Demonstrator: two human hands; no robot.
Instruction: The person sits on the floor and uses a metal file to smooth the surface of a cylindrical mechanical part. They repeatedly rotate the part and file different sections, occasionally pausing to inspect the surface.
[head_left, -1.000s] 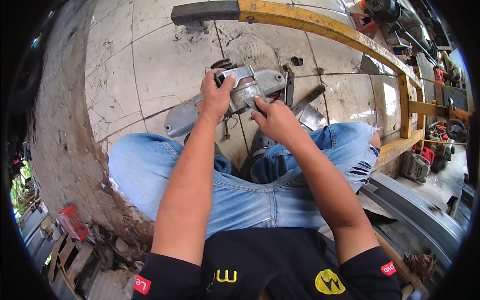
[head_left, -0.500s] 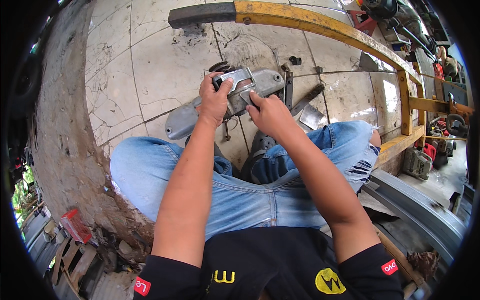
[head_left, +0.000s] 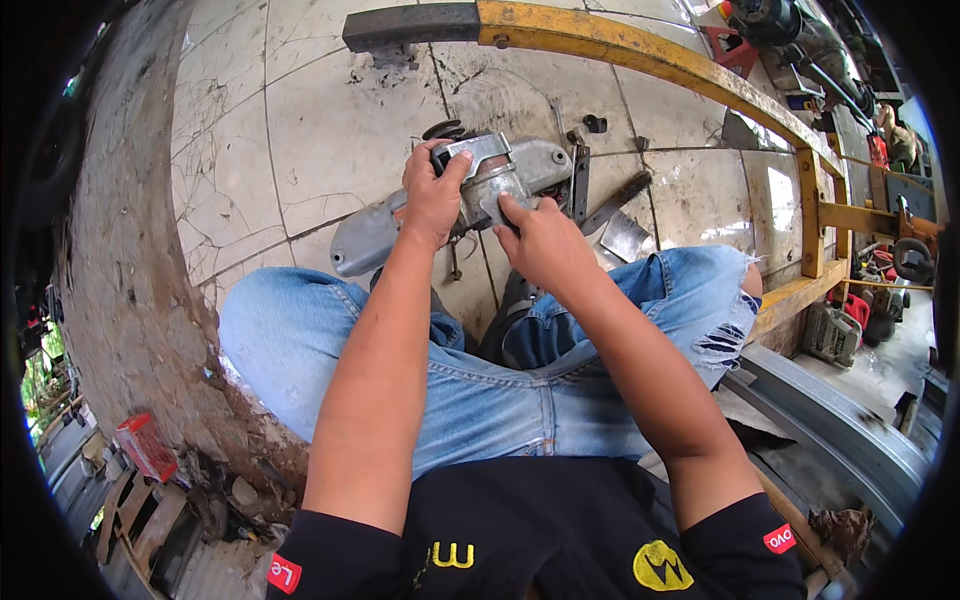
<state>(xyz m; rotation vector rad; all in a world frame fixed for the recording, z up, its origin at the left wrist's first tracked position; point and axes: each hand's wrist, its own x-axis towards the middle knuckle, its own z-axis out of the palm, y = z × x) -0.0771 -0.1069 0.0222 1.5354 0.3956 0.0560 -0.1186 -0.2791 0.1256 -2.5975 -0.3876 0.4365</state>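
A long grey metal engine cover (head_left: 372,235) lies on the cracked tile floor (head_left: 300,110) in front of my knees. My left hand (head_left: 435,195) is closed over its middle, the thumb hooked on a small silver bracket (head_left: 482,152) on top. My right hand (head_left: 540,245) presses its fingertips against the same part from the right, fingers bent on the metal. Blue jeans (head_left: 300,340) cover my crossed legs just below both hands.
A yellow steel frame (head_left: 640,62) with a black end curves across the floor behind. Flat metal tools and a file (head_left: 615,205) lie right of the part. A rough wall (head_left: 120,300) rises at left, a red box (head_left: 145,445) at its foot. Machine parts crowd the right edge.
Both hands stay on the grey metal part. The right fingers have shifted slightly along it, and the part has turned a little under them.
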